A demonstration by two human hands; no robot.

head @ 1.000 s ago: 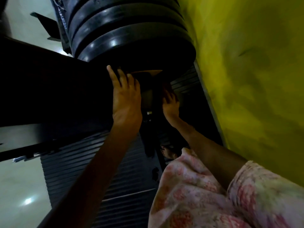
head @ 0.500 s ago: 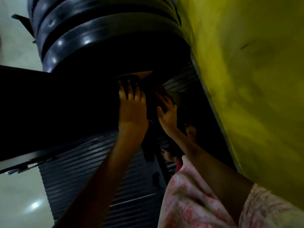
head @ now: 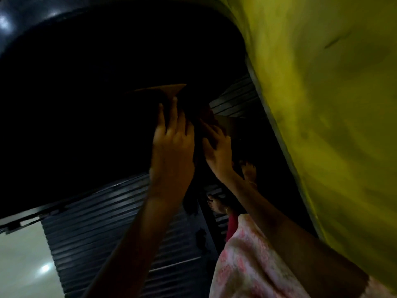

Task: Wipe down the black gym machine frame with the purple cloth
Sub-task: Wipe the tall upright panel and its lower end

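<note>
Very dim view: both hands are reaching up to the black gym machine frame (head: 86,125), under the weight plates (head: 53,20). Left hand (head: 171,151) is lying flat, fingers straight. Right hand (head: 217,151) is pressing something dark, prob. the purple cloth (head: 207,117), just beyond its fingertips; grip unclear. Cloth looks soft, light, best bunched under palm; frame rigid, fixed. No containers visible.

Left hand (head: 171,151) and right hand (head: 218,151) side by side against the frame (head: 86,125), wall (head: 322,104) to the right.
</note>
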